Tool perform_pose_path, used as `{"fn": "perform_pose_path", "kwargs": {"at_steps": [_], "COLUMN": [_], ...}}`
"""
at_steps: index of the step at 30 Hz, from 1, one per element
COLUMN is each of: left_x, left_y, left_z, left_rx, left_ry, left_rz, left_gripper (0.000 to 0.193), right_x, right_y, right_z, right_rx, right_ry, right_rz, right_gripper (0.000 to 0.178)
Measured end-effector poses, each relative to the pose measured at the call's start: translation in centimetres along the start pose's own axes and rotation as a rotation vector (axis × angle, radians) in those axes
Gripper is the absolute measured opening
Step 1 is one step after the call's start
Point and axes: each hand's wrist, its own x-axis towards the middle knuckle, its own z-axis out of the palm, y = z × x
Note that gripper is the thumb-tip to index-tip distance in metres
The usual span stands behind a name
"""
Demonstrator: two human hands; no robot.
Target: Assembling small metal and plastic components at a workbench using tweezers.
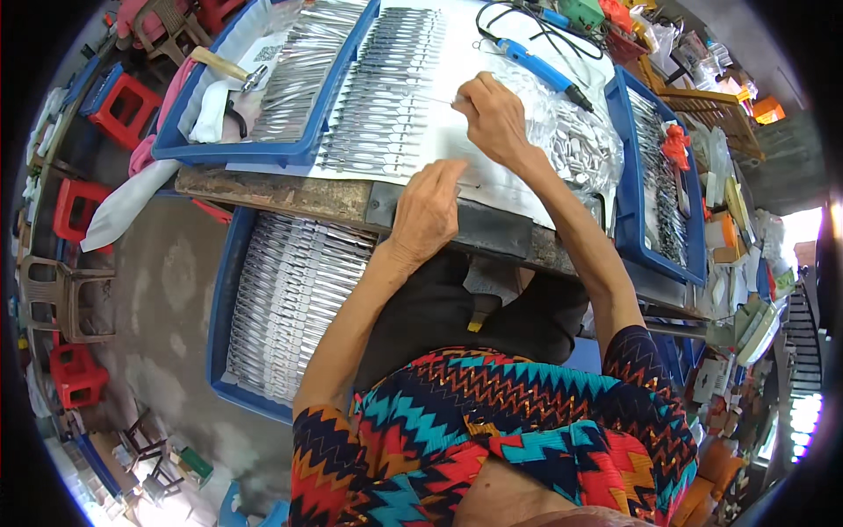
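My right hand [493,119] is over the white-covered bench, with fingers and thumb pinched together. A thin, light sliver shows at its fingertips, too small to name. Lower down, at the bench's front edge, my left hand [428,208] is closed, with its fingers pressed together; anything inside them is hidden. To the left of both hands lies a long row of slim silver metal pieces [379,110], set side by side. Right of my right hand, a clear plastic bag [549,110] lies by a heap of small shiny metal parts [580,154].
A blue tray [303,151] at the left holds metal pieces and a wooden-handled hammer [219,63]. A blue corded electric screwdriver [536,63] lies at the back. Another blue tray [625,211] stands right; a third [219,307] sits below the bench. Red stools [123,110] stand left.
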Motion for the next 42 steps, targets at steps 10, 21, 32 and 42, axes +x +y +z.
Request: {"fn": "perform_pose_path", "kwargs": {"at_steps": [10, 21, 32, 42], "left_x": [-0.1, 0.0, 0.0, -0.4], "left_y": [0.0, 0.3, 0.2, 0.1], "left_z": [0.1, 0.1, 0.2, -0.3], "left_rx": [-0.006, 0.023, 0.031, -0.018], "left_ry": [-0.086, -0.046, -0.032, -0.002], "left_rz": [-0.103, -0.087, -0.078, -0.075], "left_gripper": [0.032, 0.032, 0.029, 0.027], "right_x": [3.9, 4.6, 4.2, 4.3], "right_y": [2.2, 2.2, 2.4, 1.7], "right_z": [7.0, 8.5, 8.6, 6.1], "right_rx": [-0.099, -0.145, -0.095, 0.009], "right_ry": [-0.017, -0.092, -0.09, 0.029], "right_rz": [0.044, -0.026, 0.045, 0.077], "right_gripper": [0.011, 0.019, 0.013, 0.016]}}
